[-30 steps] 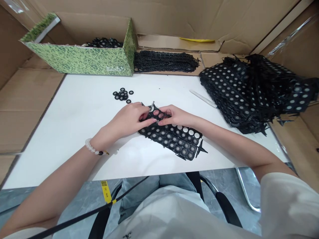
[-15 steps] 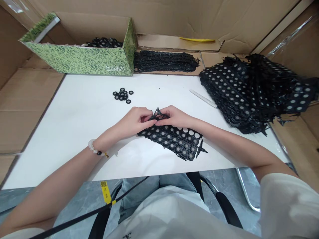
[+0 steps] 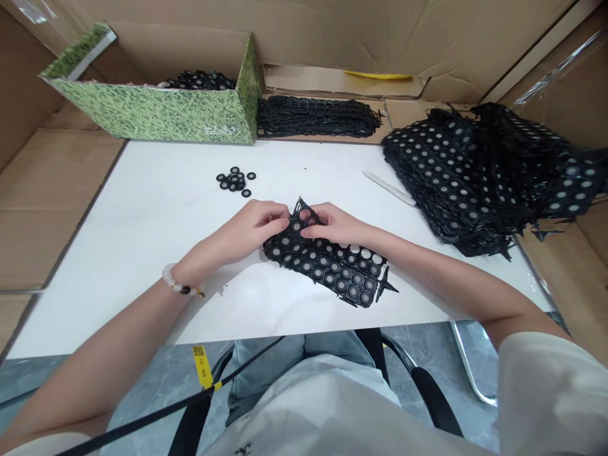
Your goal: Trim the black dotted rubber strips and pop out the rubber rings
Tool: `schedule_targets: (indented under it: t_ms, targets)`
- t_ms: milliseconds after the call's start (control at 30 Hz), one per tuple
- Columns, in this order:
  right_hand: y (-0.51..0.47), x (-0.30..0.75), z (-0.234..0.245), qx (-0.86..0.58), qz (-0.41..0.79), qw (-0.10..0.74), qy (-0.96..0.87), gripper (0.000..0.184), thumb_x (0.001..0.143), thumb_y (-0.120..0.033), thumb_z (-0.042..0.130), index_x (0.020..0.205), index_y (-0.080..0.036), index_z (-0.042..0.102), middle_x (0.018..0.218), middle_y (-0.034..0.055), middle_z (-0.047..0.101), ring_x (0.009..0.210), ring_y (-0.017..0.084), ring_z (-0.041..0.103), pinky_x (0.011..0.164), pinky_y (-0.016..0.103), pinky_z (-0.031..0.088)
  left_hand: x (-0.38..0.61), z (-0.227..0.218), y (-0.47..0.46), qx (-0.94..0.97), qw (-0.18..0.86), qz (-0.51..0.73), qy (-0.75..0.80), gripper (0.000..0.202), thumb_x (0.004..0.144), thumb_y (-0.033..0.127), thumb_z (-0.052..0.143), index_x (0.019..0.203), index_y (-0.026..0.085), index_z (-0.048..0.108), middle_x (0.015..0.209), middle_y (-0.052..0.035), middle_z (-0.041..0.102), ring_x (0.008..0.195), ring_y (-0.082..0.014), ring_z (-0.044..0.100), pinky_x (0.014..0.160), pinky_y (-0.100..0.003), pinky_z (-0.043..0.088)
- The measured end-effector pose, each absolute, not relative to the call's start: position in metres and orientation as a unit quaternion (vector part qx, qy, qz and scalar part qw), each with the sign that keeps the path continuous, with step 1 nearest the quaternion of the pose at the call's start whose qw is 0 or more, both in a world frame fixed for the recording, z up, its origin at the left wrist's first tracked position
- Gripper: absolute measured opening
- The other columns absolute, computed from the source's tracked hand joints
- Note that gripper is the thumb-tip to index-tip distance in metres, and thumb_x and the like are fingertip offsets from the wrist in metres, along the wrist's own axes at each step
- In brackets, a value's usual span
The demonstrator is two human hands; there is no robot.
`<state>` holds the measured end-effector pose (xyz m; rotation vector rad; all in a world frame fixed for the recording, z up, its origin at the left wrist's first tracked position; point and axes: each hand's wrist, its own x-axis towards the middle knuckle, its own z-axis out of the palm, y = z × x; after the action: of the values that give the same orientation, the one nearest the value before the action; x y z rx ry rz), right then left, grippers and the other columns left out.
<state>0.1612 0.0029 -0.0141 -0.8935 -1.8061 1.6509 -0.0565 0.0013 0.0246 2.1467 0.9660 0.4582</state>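
A black rubber sheet of ring-shaped washers (image 3: 332,273) lies at a slant on the white table, its far left corner lifted and bent up. My left hand (image 3: 259,227) pinches the left edge of that raised corner between thumb and fingers; whether a single ring is in the pinch is hidden. With thumb and curled fingers, my right hand (image 3: 332,225) grips the corner from the other side. Beyond my left hand sits a small pile of loose black washers (image 3: 234,180). A torn star-shaped scrap (image 3: 387,285) sticks out at the sheet's right end.
A green patterned box (image 3: 156,113) holding black washers stands at the back left. Beside it lies a stack of black mesh strips (image 3: 318,117). A big heap of washer sheets (image 3: 456,171) covers the right side, with a white tweezer-like tool (image 3: 387,187) against it. Cardboard walls (image 3: 323,38) enclose the table (image 3: 142,253).
My left hand has shifted slightly left, away from my right fingers. The lifted corner between the hands now shows more of its rings.
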Motion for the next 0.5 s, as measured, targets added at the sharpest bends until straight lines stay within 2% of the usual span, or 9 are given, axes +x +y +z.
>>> schedule_targets:
  t_ms: [167, 333, 500]
  targets:
    - [0.0016, 0.1606, -0.0155, -0.324, 0.596, 0.268, -0.684, 0.023, 0.074, -0.038, 0.066, 0.075, -0.019, 0.053, 0.07, -0.0042, 0.044, 0.07, 0.013, 0.041, 0.068, 0.028, 0.034, -0.055, 0.0195, 0.0011, 0.835, 0.348, 0.191, 0.381, 0.028, 0.089, 0.031, 0.049, 0.064, 0.018, 0.047, 0.06, 0.0027, 0.047, 0.059, -0.0124, 0.043, 0.058, -0.028, 0.032]
    - [-0.0012, 0.1581, -0.0128, -0.321, 0.581, 0.289, -0.69, 0.025, 0.082, -0.043, 0.06, 0.077, -0.018, 0.055, 0.074, -0.0016, 0.051, 0.075, 0.015, 0.047, 0.076, 0.031, 0.039, -0.0545, 0.018, -0.0014, 0.841, 0.308, 0.207, 0.395, 0.025, 0.088, 0.033, 0.052, 0.069, 0.017, 0.055, 0.067, 0.0, 0.055, 0.062, -0.0135, 0.049, 0.061, -0.027, 0.035]
    - [-0.0042, 0.158, -0.0165, -0.325, 0.527, 0.291, -0.729, 0.029, 0.089, -0.044, 0.057, 0.075, -0.019, 0.051, 0.072, -0.0018, 0.05, 0.074, 0.015, 0.046, 0.076, 0.03, 0.039, -0.0538, 0.0173, -0.0016, 0.864, 0.275, 0.187, 0.379, 0.027, 0.087, 0.032, 0.049, 0.066, 0.016, 0.054, 0.067, -0.0015, 0.054, 0.062, -0.0142, 0.049, 0.062, -0.029, 0.035]
